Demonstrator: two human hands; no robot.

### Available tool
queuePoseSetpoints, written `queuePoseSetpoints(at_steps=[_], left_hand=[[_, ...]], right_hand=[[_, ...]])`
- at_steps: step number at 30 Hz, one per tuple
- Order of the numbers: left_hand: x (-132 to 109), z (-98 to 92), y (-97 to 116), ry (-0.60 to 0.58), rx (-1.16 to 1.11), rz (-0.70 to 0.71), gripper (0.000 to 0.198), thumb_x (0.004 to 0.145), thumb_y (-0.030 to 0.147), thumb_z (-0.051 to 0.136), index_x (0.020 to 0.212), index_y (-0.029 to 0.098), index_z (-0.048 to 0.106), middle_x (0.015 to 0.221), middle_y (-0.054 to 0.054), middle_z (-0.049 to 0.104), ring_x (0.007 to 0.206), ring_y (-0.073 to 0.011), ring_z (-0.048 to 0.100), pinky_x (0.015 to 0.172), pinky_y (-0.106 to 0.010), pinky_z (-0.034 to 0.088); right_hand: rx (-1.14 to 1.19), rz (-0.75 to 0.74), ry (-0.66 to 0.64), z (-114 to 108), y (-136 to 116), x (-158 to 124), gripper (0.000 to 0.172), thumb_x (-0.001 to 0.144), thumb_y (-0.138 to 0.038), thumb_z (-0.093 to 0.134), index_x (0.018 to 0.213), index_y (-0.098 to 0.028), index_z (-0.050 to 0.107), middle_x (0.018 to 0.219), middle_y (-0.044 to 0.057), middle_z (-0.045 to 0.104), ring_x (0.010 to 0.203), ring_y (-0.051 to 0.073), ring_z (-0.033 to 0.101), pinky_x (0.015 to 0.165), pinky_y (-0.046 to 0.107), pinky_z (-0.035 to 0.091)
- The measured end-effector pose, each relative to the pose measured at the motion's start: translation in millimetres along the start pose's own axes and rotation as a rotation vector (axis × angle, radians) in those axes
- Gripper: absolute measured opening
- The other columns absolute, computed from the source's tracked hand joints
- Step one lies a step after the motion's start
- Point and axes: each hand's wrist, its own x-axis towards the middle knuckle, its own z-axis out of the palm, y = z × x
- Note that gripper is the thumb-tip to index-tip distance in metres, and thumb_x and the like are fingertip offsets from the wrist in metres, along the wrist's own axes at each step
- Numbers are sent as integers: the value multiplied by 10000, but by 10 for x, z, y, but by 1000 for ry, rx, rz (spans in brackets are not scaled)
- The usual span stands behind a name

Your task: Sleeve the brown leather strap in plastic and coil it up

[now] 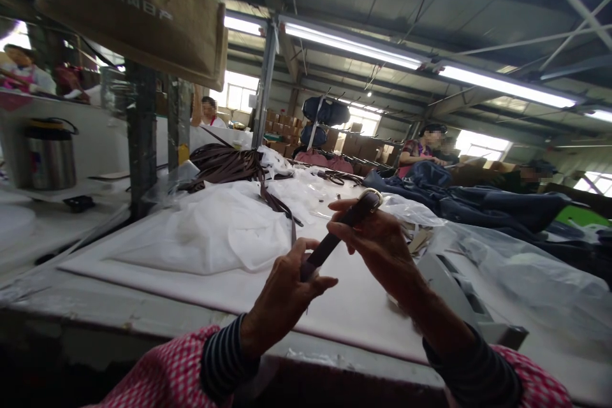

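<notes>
A dark brown strap (329, 247) with a metal buckle (371, 197) at its upper end is held up above the white tabletop, slanting from lower left to upper right. My left hand (282, 293) grips its lower end between the fingers and thumb. Close to the buckle, my right hand (375, 242) pinches the upper part of the strap. Behind my hands lies a bundle of similar dark brown straps (229, 166), with some strands trailing toward the middle of the table. White plastic bags (205, 226) are spread to the left of my hands.
A grey device (454, 293) stands beside my right forearm. Clear plastic sheeting (530, 268) and dark blue fabric (473, 201) cover the right side. A brown bag (138, 19) hangs at upper left, near a metal post (143, 140). Several people work farther back.
</notes>
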Motion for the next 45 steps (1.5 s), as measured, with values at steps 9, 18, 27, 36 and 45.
queuePoseSetpoints(at_steps=[9,18,27,36,45], left_hand=[[-56,1,21,51,95,68,454,873,403,753,1227,227,532,647,99,460,567,-107,384,541,-226,314],[35,24,201,62,-100,-34,554,798,296,800,1259,226,500,947,-4,750,849,-202,665,704,-258,481],[279,86,90,13,-231,23,955,663,75,790,1443,258,270,1393,-126,568,1074,-241,649,826,-320,542],[183,-333,263,-445,-303,-216,407,851,400,758,1123,129,626,813,-70,716,659,-170,642,643,-298,481],[38,-225,238,-330,-294,-229,269,828,361,783,856,128,651,570,10,596,486,-78,452,469,-200,334]], right_hand=[[42,4,14,112,70,-92,339,784,-354,839,1059,-192,722,813,8,669,596,110,517,516,243,426],[218,147,-182,186,202,-222,322,796,-351,829,1070,-209,736,905,37,707,819,200,661,662,283,516],[131,130,-173,168,218,-162,324,779,-369,833,1030,-187,738,947,43,719,871,206,659,734,298,525],[113,52,-139,-63,9,137,398,735,-398,871,1026,-175,715,684,-14,637,613,127,573,495,219,379],[14,57,-276,48,-33,-16,318,882,-477,725,921,-162,736,846,41,694,691,137,555,570,254,409]])
